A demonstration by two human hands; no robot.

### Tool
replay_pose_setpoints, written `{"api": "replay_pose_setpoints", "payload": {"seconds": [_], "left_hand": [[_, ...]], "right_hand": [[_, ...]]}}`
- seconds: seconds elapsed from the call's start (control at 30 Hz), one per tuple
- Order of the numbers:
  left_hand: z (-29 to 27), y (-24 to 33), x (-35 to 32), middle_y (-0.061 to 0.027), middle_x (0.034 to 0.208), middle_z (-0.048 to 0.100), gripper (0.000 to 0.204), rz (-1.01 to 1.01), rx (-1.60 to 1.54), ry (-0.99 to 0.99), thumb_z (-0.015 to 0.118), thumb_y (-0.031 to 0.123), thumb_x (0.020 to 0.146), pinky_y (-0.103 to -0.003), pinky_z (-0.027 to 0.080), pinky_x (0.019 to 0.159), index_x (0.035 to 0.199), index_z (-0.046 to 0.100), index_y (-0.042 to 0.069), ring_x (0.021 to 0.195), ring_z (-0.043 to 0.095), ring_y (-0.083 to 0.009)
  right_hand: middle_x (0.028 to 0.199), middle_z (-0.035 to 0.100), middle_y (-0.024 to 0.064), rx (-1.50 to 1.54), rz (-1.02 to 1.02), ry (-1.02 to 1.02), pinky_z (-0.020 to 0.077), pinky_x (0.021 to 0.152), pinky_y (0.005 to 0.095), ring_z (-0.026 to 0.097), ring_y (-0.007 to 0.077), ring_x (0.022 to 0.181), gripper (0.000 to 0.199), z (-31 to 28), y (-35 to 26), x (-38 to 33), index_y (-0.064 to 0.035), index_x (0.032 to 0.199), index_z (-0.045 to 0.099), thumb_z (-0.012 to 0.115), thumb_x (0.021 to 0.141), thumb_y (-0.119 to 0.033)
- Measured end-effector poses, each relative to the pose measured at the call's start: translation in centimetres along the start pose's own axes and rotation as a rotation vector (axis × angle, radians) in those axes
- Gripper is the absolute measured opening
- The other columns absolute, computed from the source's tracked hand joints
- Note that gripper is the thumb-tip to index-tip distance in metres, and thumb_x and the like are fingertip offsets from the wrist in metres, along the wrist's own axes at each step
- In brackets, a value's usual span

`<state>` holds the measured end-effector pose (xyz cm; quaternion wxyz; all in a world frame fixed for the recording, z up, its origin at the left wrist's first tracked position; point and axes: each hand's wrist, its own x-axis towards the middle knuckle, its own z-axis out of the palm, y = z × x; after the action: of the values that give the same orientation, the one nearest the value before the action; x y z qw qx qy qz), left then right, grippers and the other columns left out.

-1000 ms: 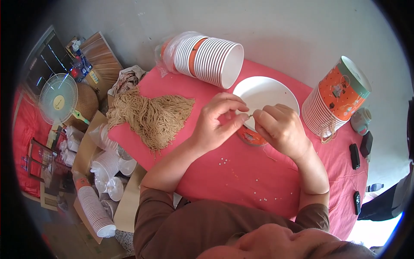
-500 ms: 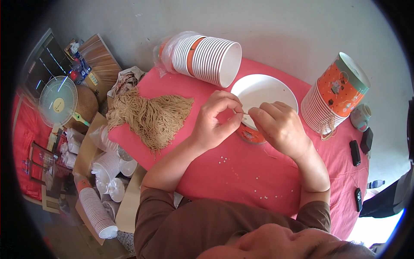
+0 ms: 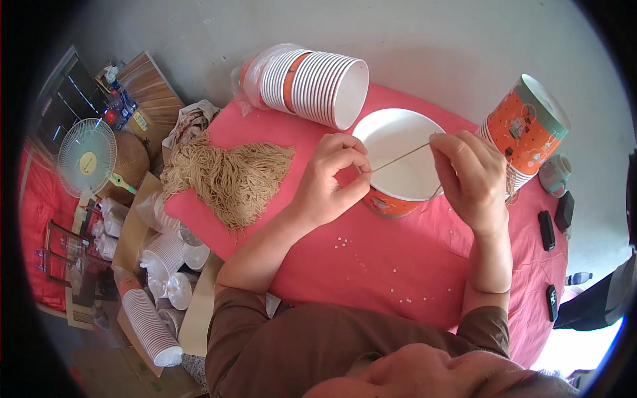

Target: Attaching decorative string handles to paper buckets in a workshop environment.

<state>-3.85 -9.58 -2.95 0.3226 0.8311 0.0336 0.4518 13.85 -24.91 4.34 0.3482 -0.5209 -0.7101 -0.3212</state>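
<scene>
A thin tan string [image 3: 401, 158] is stretched taut between my hands, rising from left to right. My left hand [image 3: 335, 178] pinches its lower end between thumb and forefinger. The upper end is pinched in my right hand [image 3: 472, 182], with a loose tail hanging below the fingers. Just beneath the string stands a white paper bucket [image 3: 366, 126] with an orange outside, its mouth facing up. The hands hover over its left and right sides. To the left lies a thick bundle of similar tan strings [image 3: 232, 179] on the red cloth.
A stack of white paper buckets [image 3: 312, 86], partly in clear plastic, lies at the back. Another, orange and green stack [image 3: 527, 126] stands right, near a small mug [image 3: 555, 174] and black devices [image 3: 546, 230]. White dots [image 3: 342, 243] are scattered on the red tablecloth [image 3: 332, 278]. A carton [image 3: 199, 318] with cups sits left.
My right hand has moved right and a little up, away from the left, drawing the string out straight. The left hand has stayed nearly in place.
</scene>
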Motion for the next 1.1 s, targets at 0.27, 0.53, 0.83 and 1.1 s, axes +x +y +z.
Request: {"api": "replay_pose_setpoints", "payload": {"seconds": [0.27, 0.53, 0.83, 1.1], "left_hand": [[-0.9, 0.0, 0.3, -0.008, 0.099, 0.06, 0.008, 0.026, 0.12, -0.088, 0.07, 0.004, 0.073, -0.04, 0.044, 0.09, 0.078, 0.064, 0.005, 0.102, 0.056, -0.0259], [-2.3, 0.1, 0.5, -0.0096, 0.099, 0.064, 0.012, -0.063, 0.029, -0.094, 0.068, -0.002, 0.078, -0.033, 0.048, 0.086, 0.089, 0.069, 0.002, 0.096, 0.062, -0.0211], [-1.5, 1.0, 0.4, -0.0067, 0.078, 0.064, 0.009, -0.122, -0.046, -0.189, 0.071, 0.0, 0.079, -0.035, 0.048, 0.072, 0.085, 0.065, 0.002, 0.076, 0.061, -0.0211], [-1.9, 0.4, 0.5, -0.0053, 0.078, 0.063, 0.012, -0.037, 0.023, -0.205, 0.072, -0.001, 0.079, -0.032, 0.048, 0.069, 0.088, 0.064, 0.003, 0.074, 0.061, -0.0185]], "right_hand": [[0.067, 0.056, 0.0064, -0.037, 0.121, 0.08, 0.0423, 0.049, 0.0351, 0.056, 0.0233, 0.054, 0.02, -0.3, 0.4, 0.1, -0.0036, 0.091, 0.061, 0.07, 0.076, 0.005], [0.068, 0.057, 0.0064, -0.015, 0.101, 0.088, 0.0428, 0.049, 0.0346, 0.056, 0.0226, 0.053, 0.02, -0.3, 0.3, 0.2, -0.0029, 0.091, 0.061, 0.07, 0.075, 0.006], [0.066, 0.056, 0.0063, -0.012, 0.075, 0.075, 0.0424, 0.049, 0.0347, 0.056, 0.0223, 0.052, 0.022, -0.9, -0.5, 0.4, -0.0031, 0.092, 0.062, 0.071, 0.074, 0.006], [0.07, 0.061, 0.0072, 0.004, -0.012, 0.112, 0.044, 0.05, 0.0331, 0.059, 0.0224, 0.054, 0.026, -1.6, -1.4, 0.5, -0.0015, 0.094, 0.062, 0.072, 0.071, 0.008]]}}
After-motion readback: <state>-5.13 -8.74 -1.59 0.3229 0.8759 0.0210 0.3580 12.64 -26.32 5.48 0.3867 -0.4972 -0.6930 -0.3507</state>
